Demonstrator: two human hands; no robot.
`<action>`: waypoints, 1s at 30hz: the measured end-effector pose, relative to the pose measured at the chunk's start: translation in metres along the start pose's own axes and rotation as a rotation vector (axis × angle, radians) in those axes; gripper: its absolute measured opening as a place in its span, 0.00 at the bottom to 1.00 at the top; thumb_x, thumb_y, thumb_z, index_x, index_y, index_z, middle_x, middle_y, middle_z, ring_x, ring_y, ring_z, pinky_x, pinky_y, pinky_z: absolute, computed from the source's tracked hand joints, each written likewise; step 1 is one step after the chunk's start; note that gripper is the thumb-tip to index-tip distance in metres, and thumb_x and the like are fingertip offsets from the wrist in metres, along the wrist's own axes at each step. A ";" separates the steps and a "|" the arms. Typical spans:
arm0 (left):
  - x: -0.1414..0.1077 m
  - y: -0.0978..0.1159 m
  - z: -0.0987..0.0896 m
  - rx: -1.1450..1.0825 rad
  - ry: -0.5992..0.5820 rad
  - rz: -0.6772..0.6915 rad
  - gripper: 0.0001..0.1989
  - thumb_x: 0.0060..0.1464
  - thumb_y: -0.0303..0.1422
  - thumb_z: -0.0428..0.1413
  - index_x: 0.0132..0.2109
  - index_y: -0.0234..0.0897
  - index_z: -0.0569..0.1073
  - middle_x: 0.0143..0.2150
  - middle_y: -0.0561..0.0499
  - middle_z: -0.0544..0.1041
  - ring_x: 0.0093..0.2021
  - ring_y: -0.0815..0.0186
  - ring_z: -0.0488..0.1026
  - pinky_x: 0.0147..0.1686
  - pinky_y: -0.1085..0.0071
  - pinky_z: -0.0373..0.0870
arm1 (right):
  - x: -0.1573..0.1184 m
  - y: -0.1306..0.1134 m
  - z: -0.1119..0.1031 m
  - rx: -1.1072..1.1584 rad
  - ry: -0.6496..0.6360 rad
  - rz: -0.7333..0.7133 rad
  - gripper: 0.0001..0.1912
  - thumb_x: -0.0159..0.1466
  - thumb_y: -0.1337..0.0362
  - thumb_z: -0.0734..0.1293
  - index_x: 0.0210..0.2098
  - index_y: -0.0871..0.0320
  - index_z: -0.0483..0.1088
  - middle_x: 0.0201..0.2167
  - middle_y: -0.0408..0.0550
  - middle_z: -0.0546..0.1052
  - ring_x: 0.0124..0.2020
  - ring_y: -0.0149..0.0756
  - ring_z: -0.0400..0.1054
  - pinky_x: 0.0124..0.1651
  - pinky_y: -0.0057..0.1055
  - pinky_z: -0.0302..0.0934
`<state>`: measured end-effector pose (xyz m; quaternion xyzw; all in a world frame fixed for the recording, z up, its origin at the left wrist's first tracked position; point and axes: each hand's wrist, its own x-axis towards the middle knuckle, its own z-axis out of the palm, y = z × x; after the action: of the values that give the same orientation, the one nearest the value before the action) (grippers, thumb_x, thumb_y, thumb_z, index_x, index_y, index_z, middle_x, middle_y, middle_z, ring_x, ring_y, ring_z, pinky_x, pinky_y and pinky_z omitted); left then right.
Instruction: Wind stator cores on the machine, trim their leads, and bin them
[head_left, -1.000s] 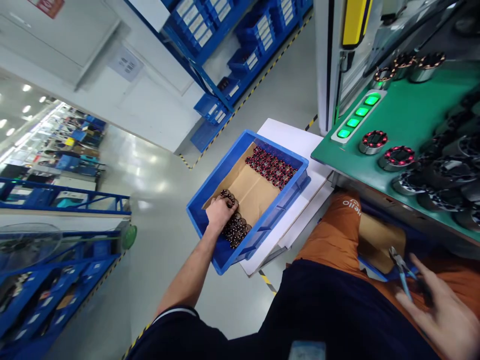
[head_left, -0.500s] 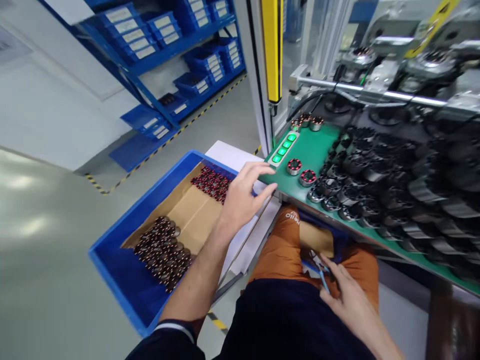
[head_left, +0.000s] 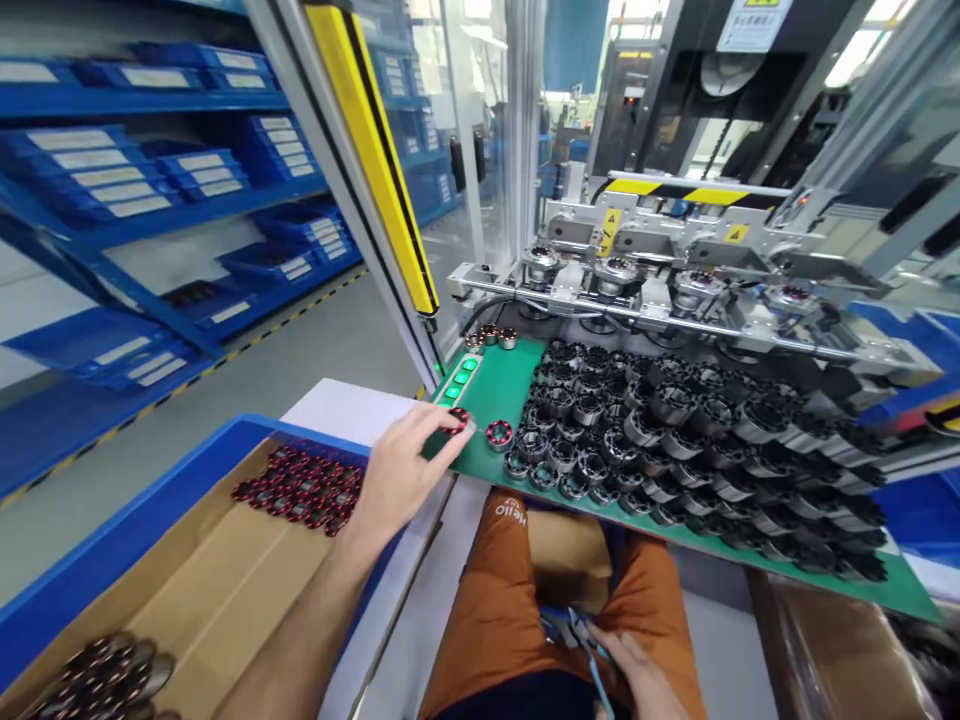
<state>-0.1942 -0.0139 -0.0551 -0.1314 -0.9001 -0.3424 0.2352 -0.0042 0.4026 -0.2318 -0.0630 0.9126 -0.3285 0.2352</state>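
Note:
My left hand (head_left: pixel 397 468) is at the left front of the green work surface (head_left: pixel 480 465), thumb and forefinger closed about a motor stator (head_left: pixel 459 418) with red windings. Its lower part is partly covered by my fingers. A second red-wound stator (head_left: pixel 499 434) sits just to the right, apart from the hand. Low in front of my body, my right hand (head_left: pixel 641 675) holds a pair of pliers (head_left: pixel 580 632) with light blue handles, jaws pointing up and away over my lap. My right fingers are partly cut off by the frame edge.
Rows of dark metal stator cores (head_left: pixel 630 440) fill the green surface to the right. Green-lit buttons (head_left: pixel 463 378) lie beyond my left hand. A blue bin (head_left: pixel 232 435) holds red-wound and copper-wound stators. Behind stands a machine fixture (head_left: pixel 675 290) beside a yellow post (head_left: pixel 375 150).
My view has swung up and right. My left hand has moved from open beside the green surface's edge onto one red-wound stator and closed on it. The pliers stay in my right hand.

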 end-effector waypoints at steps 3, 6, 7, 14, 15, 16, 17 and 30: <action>-0.030 0.035 -0.009 -0.158 0.025 -0.003 0.08 0.79 0.37 0.63 0.46 0.42 0.76 0.56 0.49 0.86 0.55 0.63 0.85 0.55 0.66 0.78 | -0.006 -0.036 -0.021 0.071 0.110 -0.076 0.39 0.65 0.68 0.69 0.76 0.50 0.79 0.67 0.58 0.84 0.70 0.56 0.81 0.70 0.47 0.78; -0.059 0.075 -0.008 -0.263 -0.039 0.017 0.06 0.73 0.29 0.67 0.46 0.43 0.78 0.56 0.52 0.87 0.54 0.66 0.86 0.56 0.70 0.79 | -0.013 -0.083 -0.051 0.166 0.191 -0.209 0.36 0.69 0.67 0.66 0.75 0.51 0.79 0.62 0.57 0.85 0.60 0.53 0.84 0.62 0.46 0.82; -0.067 0.088 -0.005 -0.283 -0.049 0.018 0.07 0.71 0.27 0.68 0.46 0.43 0.78 0.56 0.52 0.86 0.53 0.67 0.86 0.55 0.70 0.79 | -0.013 -0.097 -0.060 0.202 0.211 -0.254 0.35 0.70 0.67 0.66 0.74 0.50 0.80 0.59 0.56 0.86 0.56 0.50 0.84 0.58 0.45 0.82; -0.090 0.132 0.026 -0.288 -0.019 0.028 0.13 0.64 0.29 0.77 0.44 0.40 0.80 0.52 0.51 0.87 0.48 0.68 0.86 0.48 0.72 0.82 | -0.016 -0.157 -0.088 0.450 0.231 -0.417 0.42 0.69 0.76 0.65 0.79 0.41 0.73 0.49 0.44 0.79 0.48 0.36 0.75 0.52 0.32 0.72; -0.091 0.133 0.028 -0.288 -0.016 0.025 0.13 0.63 0.30 0.78 0.45 0.41 0.80 0.52 0.51 0.88 0.48 0.68 0.86 0.47 0.72 0.82 | -0.017 -0.159 -0.088 0.475 0.226 -0.422 0.43 0.69 0.76 0.65 0.79 0.41 0.73 0.50 0.44 0.79 0.49 0.36 0.75 0.54 0.32 0.72; -0.092 0.134 0.030 -0.290 -0.015 0.028 0.13 0.63 0.31 0.78 0.45 0.41 0.81 0.52 0.51 0.88 0.48 0.67 0.86 0.46 0.71 0.82 | -0.018 -0.160 -0.088 0.494 0.220 -0.423 0.43 0.69 0.76 0.65 0.79 0.41 0.73 0.51 0.44 0.79 0.50 0.36 0.74 0.55 0.33 0.71; -0.092 0.135 0.032 -0.291 -0.015 0.031 0.13 0.64 0.32 0.78 0.45 0.42 0.81 0.52 0.52 0.88 0.48 0.67 0.87 0.45 0.71 0.83 | -0.019 -0.161 -0.088 0.508 0.214 -0.423 0.43 0.69 0.76 0.65 0.80 0.41 0.72 0.52 0.44 0.79 0.51 0.36 0.74 0.56 0.33 0.71; -0.092 0.138 0.039 -0.350 -0.085 -0.002 0.12 0.65 0.35 0.77 0.44 0.44 0.81 0.52 0.54 0.88 0.44 0.66 0.87 0.40 0.70 0.81 | -0.019 -0.154 -0.094 0.422 0.275 -0.415 0.44 0.66 0.78 0.65 0.77 0.41 0.75 0.50 0.43 0.82 0.44 0.36 0.73 0.49 0.33 0.74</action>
<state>-0.0735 0.1063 -0.0517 -0.1839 -0.8360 -0.4883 0.1699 -0.0377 0.3414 -0.0641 -0.1527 0.8152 -0.5568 0.0457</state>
